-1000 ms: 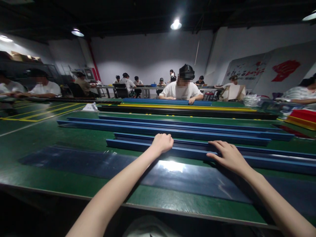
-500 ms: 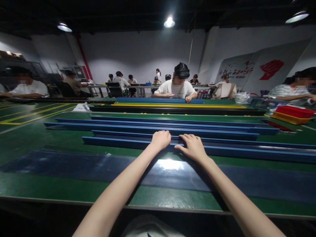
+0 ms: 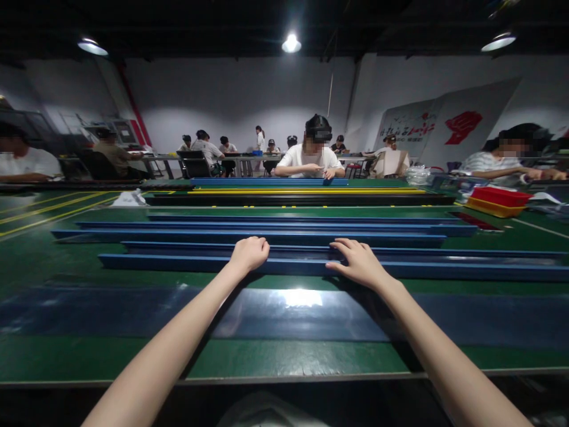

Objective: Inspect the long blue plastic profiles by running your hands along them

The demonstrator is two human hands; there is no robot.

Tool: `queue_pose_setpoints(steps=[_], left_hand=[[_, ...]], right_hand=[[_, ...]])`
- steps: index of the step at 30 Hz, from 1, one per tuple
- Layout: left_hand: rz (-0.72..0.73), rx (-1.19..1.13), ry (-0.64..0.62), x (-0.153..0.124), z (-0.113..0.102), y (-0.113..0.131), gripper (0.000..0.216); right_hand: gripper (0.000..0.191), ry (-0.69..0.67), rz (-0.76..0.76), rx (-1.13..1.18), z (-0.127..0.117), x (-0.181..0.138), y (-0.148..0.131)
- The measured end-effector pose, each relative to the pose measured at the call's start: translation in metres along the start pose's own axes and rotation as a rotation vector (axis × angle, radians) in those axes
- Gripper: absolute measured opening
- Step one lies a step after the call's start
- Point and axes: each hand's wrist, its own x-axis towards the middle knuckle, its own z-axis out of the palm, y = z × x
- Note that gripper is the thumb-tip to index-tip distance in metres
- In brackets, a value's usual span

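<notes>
A long blue channel strip (image 3: 293, 267) with raised edges lies crosswise in front of me on the green table. My left hand (image 3: 250, 254) is closed over its near edge, left of the middle; the fingertips are hidden behind the wall. My right hand (image 3: 359, 261) rests at the same strip farther right, thumb and fingers spread apart, the thumb by the near wall and the fingers above the trough. Just beyond lie more blue channel strips (image 3: 200, 236), parallel to it. Nearer to me is a flat, shiny, bluish transparent sheet (image 3: 267, 314).
Black strips (image 3: 267, 201) and yellow strips (image 3: 311, 191) lie farther back. A co-worker (image 3: 311, 157) sits opposite, hands at another blue strip. Red and yellow bins (image 3: 498, 201) stand at the right, a white object (image 3: 128, 198) at the left. The table's near edge (image 3: 311, 376) runs below my forearms.
My left hand has moved left and the near blue strip has shifted left with it. My right hand is slightly farther right, so the hands are wider apart. The view has turned slightly.
</notes>
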Motion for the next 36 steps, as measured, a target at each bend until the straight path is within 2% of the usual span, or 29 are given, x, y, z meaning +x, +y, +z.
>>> queue_pose_setpoints(steps=[4,9,12,15,18,23,25,29,32,36], left_hand=[[-0.022,0.024,0.006,-0.007,-0.001,-0.022,0.038],[0.045,0.111,0.068,-0.012,0.002,-0.04,0.04],[0.118,0.15,0.161,-0.015,0.005,-0.051,0.04],[0.104,0.162,0.308,-0.018,0.009,-0.058,0.037],[0.126,0.148,0.396,-0.016,0.011,-0.057,0.036],[0.192,0.098,0.416,0.002,0.013,-0.038,0.033],[0.231,0.071,0.404,0.011,0.015,-0.032,0.034],[0.267,0.03,0.36,0.02,0.019,-0.028,0.034],[0.212,0.015,0.321,0.022,0.021,-0.029,0.036],[0.171,-0.004,0.24,0.025,0.021,-0.031,0.037]], right_hand=[[0.059,-0.049,0.024,0.031,-0.002,-0.005,0.02],[0.061,-0.042,0.003,0.018,0.001,0.003,0.013],[0.062,-0.018,0.01,0.014,0.005,0.008,0.005],[0.067,0.022,0.046,-0.005,0.011,0.014,-0.006],[0.067,0.063,0.07,-0.002,0.017,0.022,-0.019],[0.063,0.092,0.065,-0.002,0.023,0.037,-0.039],[0.06,0.133,0.002,-0.026,0.024,0.042,-0.039],[0.068,0.136,-0.074,-0.036,0.024,0.046,-0.016],[0.072,0.111,-0.035,-0.009,0.025,0.047,0.011],[0.065,0.116,0.001,0.015,0.024,0.05,0.039]])
